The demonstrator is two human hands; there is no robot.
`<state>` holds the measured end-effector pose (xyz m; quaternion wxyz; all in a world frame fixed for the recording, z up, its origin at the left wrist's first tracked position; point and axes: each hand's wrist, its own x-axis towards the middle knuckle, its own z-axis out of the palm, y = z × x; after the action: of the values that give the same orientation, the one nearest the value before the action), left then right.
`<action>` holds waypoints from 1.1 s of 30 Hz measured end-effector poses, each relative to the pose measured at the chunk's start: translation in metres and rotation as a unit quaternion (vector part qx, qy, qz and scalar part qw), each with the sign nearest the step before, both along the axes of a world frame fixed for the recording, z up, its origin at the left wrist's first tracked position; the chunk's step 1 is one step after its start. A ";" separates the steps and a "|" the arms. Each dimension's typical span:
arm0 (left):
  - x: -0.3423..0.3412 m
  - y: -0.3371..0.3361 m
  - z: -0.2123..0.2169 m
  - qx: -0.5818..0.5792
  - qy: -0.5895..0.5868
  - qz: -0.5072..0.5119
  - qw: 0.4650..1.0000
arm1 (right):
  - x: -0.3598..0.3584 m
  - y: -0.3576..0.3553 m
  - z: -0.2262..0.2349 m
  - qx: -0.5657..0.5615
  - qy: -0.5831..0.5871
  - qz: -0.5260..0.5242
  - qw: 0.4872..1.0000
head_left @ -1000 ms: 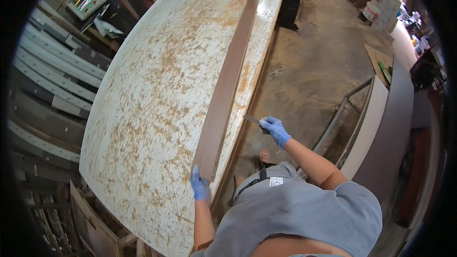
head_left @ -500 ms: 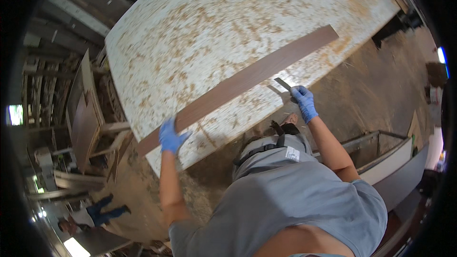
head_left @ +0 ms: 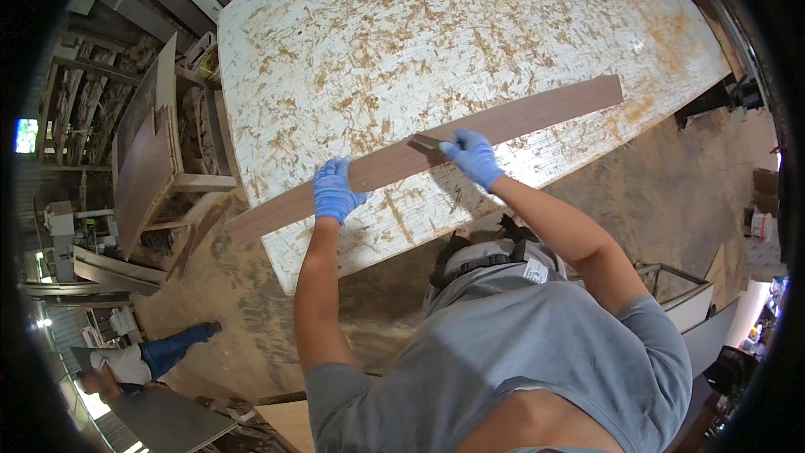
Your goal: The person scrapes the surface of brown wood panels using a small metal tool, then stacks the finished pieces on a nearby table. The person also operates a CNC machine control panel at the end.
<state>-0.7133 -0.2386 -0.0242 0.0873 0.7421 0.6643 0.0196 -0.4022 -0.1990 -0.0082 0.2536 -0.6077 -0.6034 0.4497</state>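
A long brown wood strip [head_left: 537,113] lies slanted across a big white, glue-stained work table [head_left: 436,42]. My left hand [head_left: 335,190], in a blue glove, presses down on the strip near its lower left part. My right hand [head_left: 471,156], also gloved in blue, grips a small flat blade tool [head_left: 423,143] whose tip rests against the strip's near edge, about the middle of its length. The strip's left end [head_left: 251,225] sticks out past the table's corner.
Stacked brown boards and wooden frames [head_left: 147,159] stand left of the table. Another person [head_left: 142,361] in blue trousers crouches on the dusty floor at lower left. A metal-framed panel [head_left: 679,294] stands at the right behind me.
The view has swung, so the table and strip sit more level in the picture. Both hands have moved inward along the strip, and the right hand's tool now touches the strip's edge.
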 end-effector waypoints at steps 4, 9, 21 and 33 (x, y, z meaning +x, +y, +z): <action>0.001 -0.006 0.000 0.034 -0.006 -0.001 0.999 | -0.046 0.004 0.003 0.034 -0.067 -0.026 0.997; -0.002 -0.013 -0.008 0.076 0.004 0.000 0.997 | -0.006 0.020 0.009 0.079 -0.179 -0.078 0.978; 0.001 -0.017 -0.010 0.095 0.027 -0.004 0.995 | 0.137 0.035 0.006 0.103 0.083 -0.106 0.986; 0.013 -0.038 -0.020 0.178 0.013 0.014 0.984 | 0.036 0.113 -0.014 -0.030 0.014 0.363 0.931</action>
<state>-0.7006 -0.2761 -0.0445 -0.0550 0.7368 0.6613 0.1295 -0.3659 -0.0862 -0.0223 0.0631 -0.3479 -0.7659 0.5371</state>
